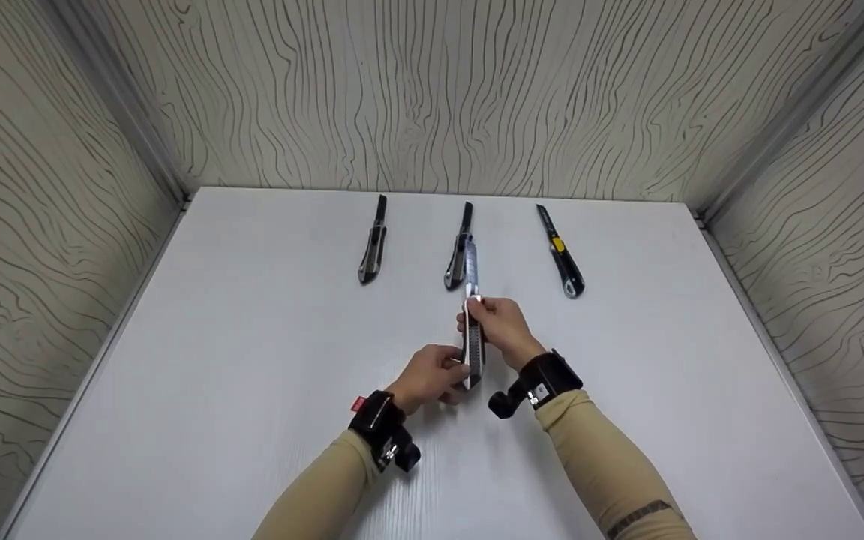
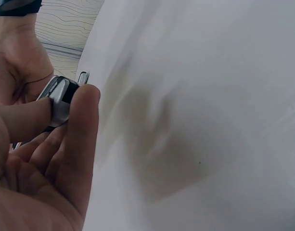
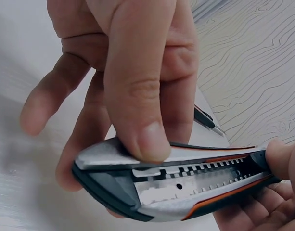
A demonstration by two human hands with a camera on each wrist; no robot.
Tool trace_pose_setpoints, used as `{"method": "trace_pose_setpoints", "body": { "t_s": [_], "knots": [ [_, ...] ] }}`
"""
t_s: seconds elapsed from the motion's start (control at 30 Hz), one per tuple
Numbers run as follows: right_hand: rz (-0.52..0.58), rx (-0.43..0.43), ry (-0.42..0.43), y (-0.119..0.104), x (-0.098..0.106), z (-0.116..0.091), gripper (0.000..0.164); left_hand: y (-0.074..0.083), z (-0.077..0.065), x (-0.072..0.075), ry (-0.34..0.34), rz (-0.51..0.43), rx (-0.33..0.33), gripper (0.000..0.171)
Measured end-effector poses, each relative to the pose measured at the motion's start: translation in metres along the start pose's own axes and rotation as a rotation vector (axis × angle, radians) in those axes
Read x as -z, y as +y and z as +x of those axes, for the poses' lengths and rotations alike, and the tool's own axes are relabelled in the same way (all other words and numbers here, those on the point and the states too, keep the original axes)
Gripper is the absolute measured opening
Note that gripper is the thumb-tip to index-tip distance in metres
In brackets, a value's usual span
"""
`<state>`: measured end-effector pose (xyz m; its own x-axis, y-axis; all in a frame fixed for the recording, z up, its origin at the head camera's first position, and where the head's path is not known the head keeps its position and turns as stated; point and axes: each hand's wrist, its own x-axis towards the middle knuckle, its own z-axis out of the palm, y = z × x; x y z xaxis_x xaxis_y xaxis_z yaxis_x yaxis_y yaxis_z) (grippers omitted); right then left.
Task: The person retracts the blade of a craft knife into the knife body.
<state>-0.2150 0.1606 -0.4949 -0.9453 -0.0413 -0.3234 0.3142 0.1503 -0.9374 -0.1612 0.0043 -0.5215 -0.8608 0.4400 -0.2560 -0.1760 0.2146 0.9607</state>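
Observation:
Both hands hold a silver and black utility knife (image 1: 473,346) with orange trim, its long segmented blade (image 1: 472,262) out and pointing toward the back of the table. My left hand (image 1: 426,375) pinches the handle's rear end between thumb and fingers. Farther forward, my right hand (image 1: 505,326) grips the handle near the blade, its thumb (image 3: 279,159) at the dark slider in the slot. In the right wrist view, the left thumb (image 3: 152,139) lies along the handle's side. The held blade overlaps a second utility knife (image 1: 453,271) in the head view.
Another silver and black utility knife (image 1: 373,255) lies at the back left of the white table (image 1: 252,360). At the back right lies a black one with a yellow slider (image 1: 565,262). Wood-patterned walls (image 1: 417,97) enclose the table's back and sides.

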Motion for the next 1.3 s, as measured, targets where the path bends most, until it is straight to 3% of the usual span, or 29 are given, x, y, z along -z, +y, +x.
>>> {"method": "trace_pose_setpoints", "body": {
  "t_s": [0.23,0.4,0.6,1.1,1.3],
  "knots": [
    [0.022,-0.025,-0.022,-0.003,-0.001,-0.002,0.036,0.0,-0.001,0.0,0.017,-0.004,0.012,0.026],
    [0.036,-0.03,-0.033,-0.003,-0.002,-0.002,0.036,0.011,-0.007,0.0,0.029,0.001,0.02,0.026],
    [0.054,-0.011,-0.029,-0.001,-0.003,-0.001,0.034,0.003,-0.003,0.001,0.027,-0.014,0.02,0.027],
    [0.046,-0.002,-0.057,-0.001,-0.004,-0.001,0.028,0.003,-0.006,0.001,0.067,-0.026,0.038,0.027],
    [0.042,-0.003,-0.083,-0.002,-0.002,-0.001,0.029,-0.001,-0.004,0.003,0.027,-0.067,0.033,0.031]
  ]
}}
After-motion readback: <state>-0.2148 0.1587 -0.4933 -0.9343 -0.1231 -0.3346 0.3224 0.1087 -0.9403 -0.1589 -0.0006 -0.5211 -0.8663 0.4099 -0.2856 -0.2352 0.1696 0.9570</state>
